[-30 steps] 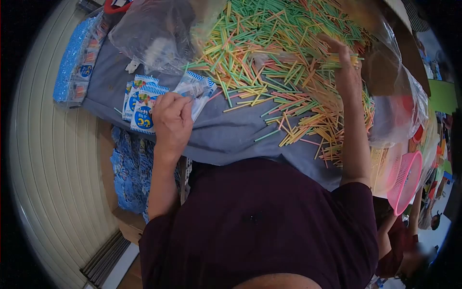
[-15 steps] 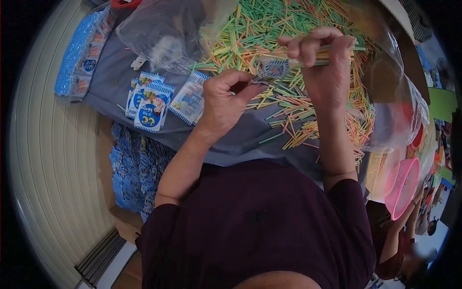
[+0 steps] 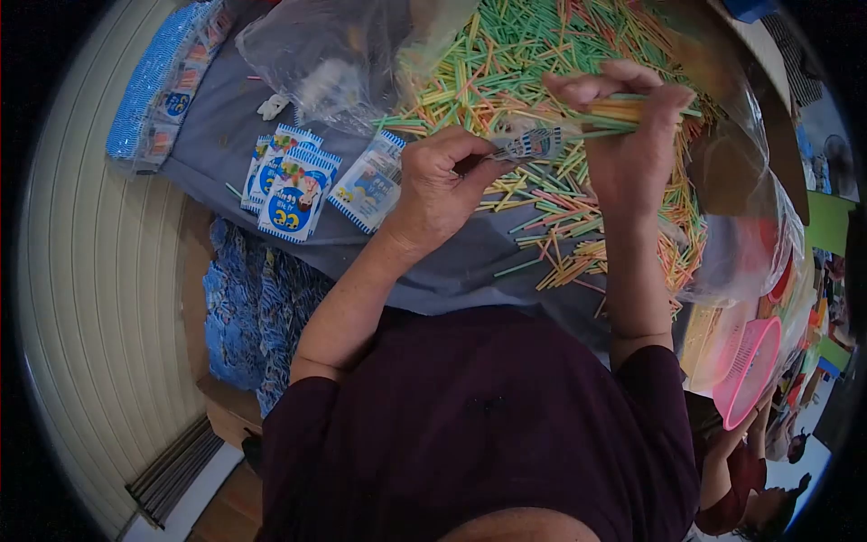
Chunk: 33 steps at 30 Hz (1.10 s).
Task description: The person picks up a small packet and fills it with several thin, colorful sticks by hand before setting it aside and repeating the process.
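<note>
My left hand pinches the edge of a small clear packet with blue-striped print. To its right, my right hand holds a bundle of thin yellow and green sticks between thumb and fingers, their left ends near the packet's opening. Behind and below both hands spreads a large heap of coloured sticks on the grey cloth. Left of my left hand lie a flat packet and several overlapping blue-and-white packets.
A clear plastic bag lies behind the packets. A long blue-wrapped bundle is at the back left. At the right are clear plastic sheeting, a pink basket and another person. Patterned blue fabric is at the lower left.
Both hands have shifted slightly right in the view. My right hand has turned, and more of the stick bundle now shows in its grip.
</note>
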Each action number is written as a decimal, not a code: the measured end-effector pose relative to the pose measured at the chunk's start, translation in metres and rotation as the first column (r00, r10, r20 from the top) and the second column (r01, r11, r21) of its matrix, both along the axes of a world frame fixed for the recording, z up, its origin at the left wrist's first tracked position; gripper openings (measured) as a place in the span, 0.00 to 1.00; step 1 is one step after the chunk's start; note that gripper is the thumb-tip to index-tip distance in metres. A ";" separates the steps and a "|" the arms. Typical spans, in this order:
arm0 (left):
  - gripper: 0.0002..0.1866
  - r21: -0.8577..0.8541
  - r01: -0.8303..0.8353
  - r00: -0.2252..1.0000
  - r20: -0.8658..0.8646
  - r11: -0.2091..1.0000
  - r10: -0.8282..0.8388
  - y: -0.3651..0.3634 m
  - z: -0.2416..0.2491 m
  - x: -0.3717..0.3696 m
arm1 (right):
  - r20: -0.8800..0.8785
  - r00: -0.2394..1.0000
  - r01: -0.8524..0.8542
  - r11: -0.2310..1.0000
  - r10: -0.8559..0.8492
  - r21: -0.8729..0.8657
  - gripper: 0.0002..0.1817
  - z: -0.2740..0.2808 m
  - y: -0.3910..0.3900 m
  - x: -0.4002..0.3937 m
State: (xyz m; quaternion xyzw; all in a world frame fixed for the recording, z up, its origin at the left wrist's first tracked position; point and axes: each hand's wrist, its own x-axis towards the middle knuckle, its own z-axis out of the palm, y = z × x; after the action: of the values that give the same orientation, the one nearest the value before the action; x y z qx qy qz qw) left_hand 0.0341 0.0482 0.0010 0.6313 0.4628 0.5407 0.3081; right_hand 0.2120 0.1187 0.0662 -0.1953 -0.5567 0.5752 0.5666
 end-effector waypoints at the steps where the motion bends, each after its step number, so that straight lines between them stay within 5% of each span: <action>1: 0.06 -0.014 -0.011 1.000 0.023 1.000 0.011 -0.001 -0.001 0.001 | -0.197 0.980 -0.024 0.997 0.010 -0.069 0.38 0.004 0.003 0.002; 3: 0.06 -0.021 -0.022 0.999 0.045 1.000 0.023 -0.001 0.001 0.004 | -0.201 0.979 0.016 0.998 -0.028 -0.062 0.39 0.008 0.001 -0.001; 5: 0.07 -0.095 -0.030 0.994 0.099 0.995 0.040 -0.003 0.005 0.006 | 0.095 0.995 0.009 0.986 -0.025 0.168 0.38 0.003 0.000 -0.003; 8: 0.08 -0.095 -0.043 0.989 0.136 0.995 0.056 -0.004 0.004 0.006 | 0.243 0.967 0.023 0.975 -0.078 0.221 0.37 -0.006 -0.009 -0.011; 15: 0.10 0.073 -0.072 0.997 0.029 0.995 0.070 0.000 0.011 0.001 | 0.374 0.926 -0.060 0.960 -0.048 0.272 0.32 -0.013 -0.012 -0.016; 20: 0.08 0.099 0.004 0.988 0.151 0.995 -0.019 0.016 0.003 0.014 | 0.636 0.772 -0.154 0.963 -0.022 0.220 0.31 0.001 -0.008 -0.008; 24: 0.08 -0.027 0.125 0.923 0.370 0.992 -0.106 0.033 0.013 0.025 | 0.519 0.850 -0.063 0.961 -0.088 0.268 0.37 0.012 0.006 0.004; 26: 0.08 -0.023 0.193 0.882 0.443 0.981 -0.163 0.042 0.016 0.032 | 0.267 0.951 0.097 0.968 -0.159 0.231 0.41 0.016 0.015 0.010; 27: 0.08 -0.024 0.252 0.834 0.513 0.967 -0.204 0.046 0.017 0.035 | 0.212 0.955 0.154 0.957 -0.207 0.244 0.35 0.018 0.017 0.009; 28: 0.09 -0.051 0.295 0.831 0.507 0.954 -0.229 0.048 0.018 0.036 | 0.211 0.955 0.156 0.957 -0.210 0.245 0.35 0.018 0.016 0.012; 30: 0.09 -0.031 0.278 0.844 0.486 0.960 -0.228 0.047 0.020 0.042 | 0.568 0.814 -0.083 0.943 -0.123 0.323 0.29 0.017 0.010 0.019; 33: 0.09 0.020 0.261 0.892 0.376 0.965 -0.249 0.036 0.019 0.042 | 0.622 0.780 -0.189 0.920 -0.071 0.342 0.25 0.002 -0.002 0.014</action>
State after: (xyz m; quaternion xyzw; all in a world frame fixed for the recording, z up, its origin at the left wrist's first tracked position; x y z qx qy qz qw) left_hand 0.0766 0.0838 0.0199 0.5663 0.3171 0.5990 0.4689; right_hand 0.2259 0.1169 0.0685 -0.2408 -0.8203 0.3748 0.3587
